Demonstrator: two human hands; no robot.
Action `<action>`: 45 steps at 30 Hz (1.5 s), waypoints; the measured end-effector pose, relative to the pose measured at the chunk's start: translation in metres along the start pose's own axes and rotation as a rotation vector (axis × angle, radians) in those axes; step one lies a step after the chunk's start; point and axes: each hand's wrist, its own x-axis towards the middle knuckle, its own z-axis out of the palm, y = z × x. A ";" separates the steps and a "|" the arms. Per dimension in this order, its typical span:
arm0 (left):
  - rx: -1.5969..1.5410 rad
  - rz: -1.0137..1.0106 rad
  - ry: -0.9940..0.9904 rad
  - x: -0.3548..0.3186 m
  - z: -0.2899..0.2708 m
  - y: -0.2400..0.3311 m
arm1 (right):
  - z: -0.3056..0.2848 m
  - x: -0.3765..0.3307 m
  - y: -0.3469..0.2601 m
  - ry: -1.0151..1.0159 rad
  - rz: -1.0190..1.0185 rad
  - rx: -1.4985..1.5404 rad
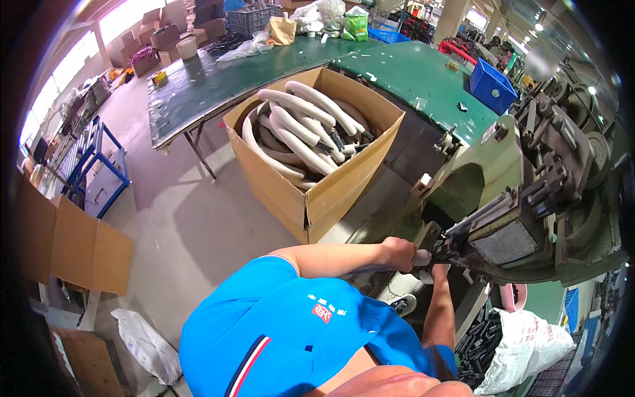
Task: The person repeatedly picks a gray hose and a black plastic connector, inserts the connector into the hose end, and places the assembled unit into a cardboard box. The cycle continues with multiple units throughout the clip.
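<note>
My left hand (399, 254) is closed around a white padded tube (421, 258), whose end points at the working head of a big machine (506, 241). Close below it, at the same machine, is my right hand (439, 270); its fingers are mostly hidden, so what they hold does not show. Beyond my left forearm stands an open cardboard box (344, 202) full of curved white padded tubes (297, 106), several with black ends.
Green tables (264, 76) stretch behind the box, with a blue crate (493, 87) at the right. A white sack (529, 347) and a heap of small black parts (481, 347) sit at lower right. Cardboard (76, 241) and a blue-framed cart (99, 165) stand at left.
</note>
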 end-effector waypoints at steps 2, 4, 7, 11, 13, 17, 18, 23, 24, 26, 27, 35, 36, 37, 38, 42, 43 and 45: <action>0.016 0.016 -0.004 0.004 0.000 -0.002 | -0.010 -0.001 0.001 0.013 -0.215 -0.083; 0.042 0.018 -0.013 0.003 0.000 -0.002 | -0.026 -0.016 -0.022 0.012 -0.194 -0.144; 0.081 0.017 -0.046 0.002 -0.006 0.002 | -0.029 -0.012 -0.032 0.260 -0.355 0.192; 0.008 0.115 -0.088 -0.004 -0.026 0.011 | -0.050 -0.034 -0.056 -0.012 0.365 0.905; -0.035 0.251 -0.259 -0.008 -0.031 0.012 | -0.060 -0.043 -0.047 0.017 0.345 1.220; -0.140 0.314 -0.217 -0.055 -0.035 -0.027 | -0.065 -0.055 -0.060 -0.098 0.374 1.189; -0.070 0.246 -0.228 -0.063 -0.041 -0.030 | -0.068 -0.058 -0.061 -0.168 0.357 1.151; -0.273 0.120 0.007 -0.108 -0.036 -0.063 | -0.069 -0.066 -0.074 -0.245 0.264 1.263; -0.297 0.117 0.027 -0.113 -0.035 -0.065 | -0.067 -0.064 -0.068 -0.243 0.266 1.282; -0.304 0.046 0.065 -0.123 -0.025 -0.071 | -0.068 -0.062 -0.069 -0.252 0.294 1.275; -0.364 0.036 0.097 -0.128 -0.023 -0.067 | -0.072 -0.066 -0.076 -0.243 0.266 1.259; -0.298 -0.033 0.141 -0.116 -0.013 -0.034 | -0.058 -0.075 -0.080 -0.271 0.342 1.388; -0.271 -0.003 0.171 -0.114 -0.013 -0.032 | -0.060 -0.075 -0.080 -0.249 0.430 1.474; -0.277 0.010 0.146 -0.113 -0.013 -0.028 | -0.063 -0.081 -0.079 -0.205 0.435 1.384; -0.283 0.025 0.120 -0.114 -0.015 -0.023 | -0.067 -0.093 -0.077 -0.160 0.441 1.295; -0.201 -0.061 -0.014 -0.118 -0.011 -0.005 | -0.092 -0.145 -0.112 -0.436 -0.077 0.896; -0.114 0.021 0.013 -0.114 -0.010 0.005 | -0.100 -0.155 -0.116 -0.491 -0.166 0.735; -0.035 0.054 0.045 -0.111 -0.012 0.022 | -0.109 -0.163 -0.123 -0.360 -0.227 0.442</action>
